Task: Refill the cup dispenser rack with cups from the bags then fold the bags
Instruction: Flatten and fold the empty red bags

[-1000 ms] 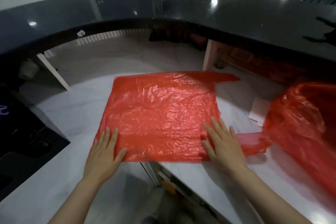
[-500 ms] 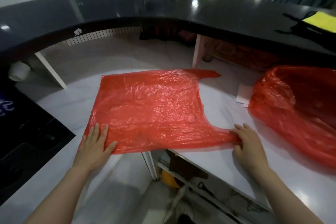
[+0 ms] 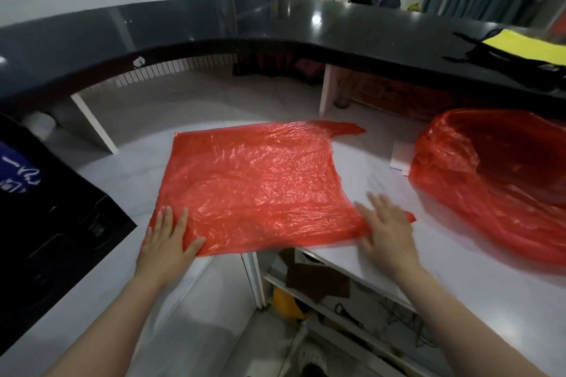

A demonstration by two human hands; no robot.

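Observation:
A red plastic bag [image 3: 257, 184] lies spread flat on the white marble counter [image 3: 367, 171], its near edge hanging a little over the counter's gap. My left hand [image 3: 167, 239] rests flat, fingers apart, on the bag's near left corner. My right hand [image 3: 387, 231] lies flat and blurred on the bag's near right handle strip. A second red bag [image 3: 490, 180], puffed up and crumpled, sits at the right of the counter. No cups or dispenser rack are in view.
A raised black curved countertop [image 3: 275, 30] runs along the back, with a yellow and black item [image 3: 526, 49] at its right end. A black machine [image 3: 52, 214] stands at the left. White paper [image 3: 401, 156] lies beside the second bag. Open shelves show below the counter.
My right hand slid right along the bag's near edge to the handle strip, then came back left a little. The left hand stayed on the near left corner. The view tilted up.

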